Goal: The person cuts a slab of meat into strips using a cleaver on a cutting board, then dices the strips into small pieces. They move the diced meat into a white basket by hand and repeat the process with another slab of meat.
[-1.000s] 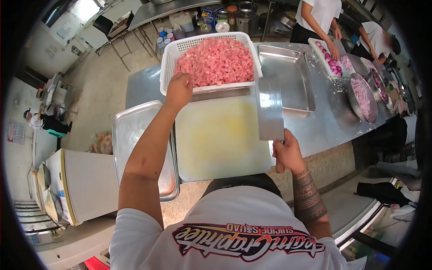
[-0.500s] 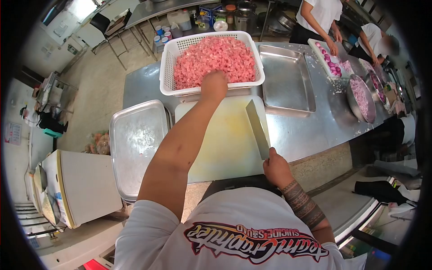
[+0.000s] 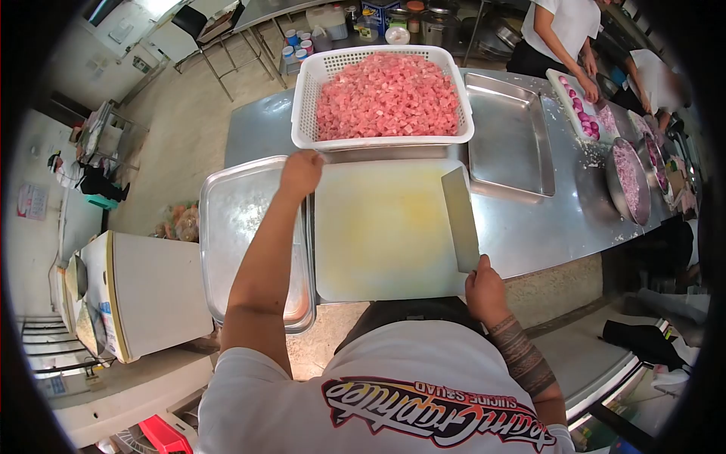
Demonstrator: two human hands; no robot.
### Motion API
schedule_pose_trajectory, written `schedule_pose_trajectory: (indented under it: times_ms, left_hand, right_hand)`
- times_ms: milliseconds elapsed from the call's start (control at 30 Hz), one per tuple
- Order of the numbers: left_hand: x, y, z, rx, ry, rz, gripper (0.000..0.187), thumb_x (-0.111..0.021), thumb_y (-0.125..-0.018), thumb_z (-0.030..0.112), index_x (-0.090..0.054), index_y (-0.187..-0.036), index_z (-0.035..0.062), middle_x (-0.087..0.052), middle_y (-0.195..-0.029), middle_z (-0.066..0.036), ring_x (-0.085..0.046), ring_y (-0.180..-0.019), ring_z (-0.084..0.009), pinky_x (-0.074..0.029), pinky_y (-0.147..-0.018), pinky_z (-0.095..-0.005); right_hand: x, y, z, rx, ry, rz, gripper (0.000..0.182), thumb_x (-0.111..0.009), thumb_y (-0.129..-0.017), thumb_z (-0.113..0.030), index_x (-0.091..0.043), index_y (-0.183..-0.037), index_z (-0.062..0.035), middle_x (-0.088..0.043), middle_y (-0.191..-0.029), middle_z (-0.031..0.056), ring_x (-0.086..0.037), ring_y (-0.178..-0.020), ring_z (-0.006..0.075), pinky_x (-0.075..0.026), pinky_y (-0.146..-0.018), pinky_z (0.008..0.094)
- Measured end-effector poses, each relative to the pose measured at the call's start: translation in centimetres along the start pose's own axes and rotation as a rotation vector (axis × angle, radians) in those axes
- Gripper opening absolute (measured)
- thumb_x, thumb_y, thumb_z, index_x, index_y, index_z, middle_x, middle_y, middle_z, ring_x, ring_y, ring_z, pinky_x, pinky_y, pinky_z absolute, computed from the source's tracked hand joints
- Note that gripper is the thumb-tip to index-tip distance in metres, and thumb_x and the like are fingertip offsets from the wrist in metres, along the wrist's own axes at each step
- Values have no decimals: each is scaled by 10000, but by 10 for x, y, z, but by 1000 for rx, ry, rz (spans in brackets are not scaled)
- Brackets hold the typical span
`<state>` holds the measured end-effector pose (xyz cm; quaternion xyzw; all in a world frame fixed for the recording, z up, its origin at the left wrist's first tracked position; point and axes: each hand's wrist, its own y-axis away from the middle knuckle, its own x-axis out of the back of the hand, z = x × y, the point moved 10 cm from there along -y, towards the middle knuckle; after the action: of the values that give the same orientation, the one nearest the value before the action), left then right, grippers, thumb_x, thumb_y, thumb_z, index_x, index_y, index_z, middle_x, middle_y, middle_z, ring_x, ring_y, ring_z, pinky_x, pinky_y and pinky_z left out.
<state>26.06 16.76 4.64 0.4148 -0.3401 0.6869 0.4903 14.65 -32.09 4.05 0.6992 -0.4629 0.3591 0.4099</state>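
My right hand [image 3: 486,291] grips the handle of a cleaver [image 3: 461,219]. Its broad blade points away from me along the right side of a white cutting board [image 3: 378,227]. My left hand [image 3: 302,174] is closed at the board's far left corner, near the tray's edge; whatever its fingers may hold is hidden. Just beyond the board stands a white perforated plastic basket [image 3: 305,113], heaped with diced pink raw meat [image 3: 387,94].
An upturned or shallow metal tray [image 3: 238,227] lies left of the board. A deeper metal pan [image 3: 510,136] sits to the right. Farther right, co-workers handle red onions [image 3: 581,110] on another board, beside a metal bowl [image 3: 641,204] of chopped onion. A white freezer [image 3: 159,295] stands at left.
My left hand has come out of the meat and moved left and toward me, to the board's far left corner. The cleaver stays in my right hand, turned slightly. The view has shifted.
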Motion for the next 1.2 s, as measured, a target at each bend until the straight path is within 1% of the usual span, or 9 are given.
schedule_pose_trajectory:
  times_ms: [100, 200, 300, 400, 500, 767, 933, 1033, 1200]
  left_hand:
    - [-37, -2, 10, -232, 86, 13, 326, -649, -1013, 301, -771, -1161, 37, -754, -1191, -209, -726, -1100, -380, -559, -965, -487]
    - [-73, -4, 7, -133, 181, -204, 380, -625, -1046, 326, -731, -1283, 49, -721, -1305, -201, -691, -1197, -381, -535, -1045, -461]
    - [-88, -7, 22, -223, 223, -198, 418, -617, -1059, 355, -708, -1344, 64, -717, -1325, -193, -666, -1247, -384, -501, -1103, -448]
    - [-93, -2, 85, -607, 194, -83, 417, -595, -1069, 374, -721, -1311, 58, -714, -1309, -212, -663, -1234, -397, -500, -1091, -464]
    - [-117, -13, 121, -436, 184, -379, 433, -556, -1084, 402, -731, -1242, 39, -714, -1271, -232, -653, -1223, -415, -497, -1076, -491]
    - [-111, -11, 42, -550, -210, -216, 380, -497, -1090, 302, -723, -1151, 2, -709, -1279, -226, -644, -1236, -398, -477, -1108, -513]
    - [-72, -13, -24, -308, -134, -315, 297, -541, -922, 83, -748, -1132, 45, -739, -1142, -193, -667, -1217, -375, -458, -1138, -507]
    - [-66, 4, -21, -317, -473, -480, 343, -541, -952, 119, -699, -1240, 20, -684, -1318, -192, -597, -1335, -369, -345, -1228, -604]
    - [-48, 22, -13, -201, -513, -400, 322, -565, -959, 118, -724, -1230, 49, -709, -1283, -152, -612, -1319, -342, -264, -1240, -696]
  right_hand:
    - [2, -2, -9, 20, 43, -24, 217, -579, -983, -127, -496, -1110, 28, -710, -837, 282, -706, -801, 492, -569, -729, 586]
    - [1, -5, -16, 38, 90, -31, 219, -581, -980, -128, -500, -1107, 30, -713, -828, 273, -710, -799, 486, -571, -726, 580]
    - [-1, -6, -21, 10, 102, -44, 218, -585, -973, -116, -500, -1111, 29, -712, -828, 272, -713, -802, 483, -572, -724, 578]
    - [-3, -3, -22, -9, 108, -21, 217, -592, -965, -98, -497, -1117, 24, -707, -831, 275, -712, -803, 481, -571, -717, 578]
    - [-1, 0, -22, 11, 111, 38, 221, -597, -965, -90, -492, -1124, 21, -704, -834, 275, -711, -801, 480, -570, -706, 575]
    - [0, 4, -17, -48, 94, 107, 232, -604, -970, -89, -490, -1136, 26, -698, -820, 276, -707, -790, 486, -568, -695, 574]
    - [-6, 11, -9, -58, 51, 154, 239, -605, -974, -88, -493, -1146, 32, -699, -825, 278, -702, -780, 491, -557, -690, 581]
    - [-8, 9, -11, -33, 60, 152, 240, -597, -978, -89, -496, -1158, 35, -699, -827, 279, -698, -777, 491, -551, -690, 585]
    - [-2, 11, -35, -75, 133, 63, 245, -571, -994, -126, -497, -1170, 26, -715, -884, 281, -711, -841, 488, -559, -724, 590]
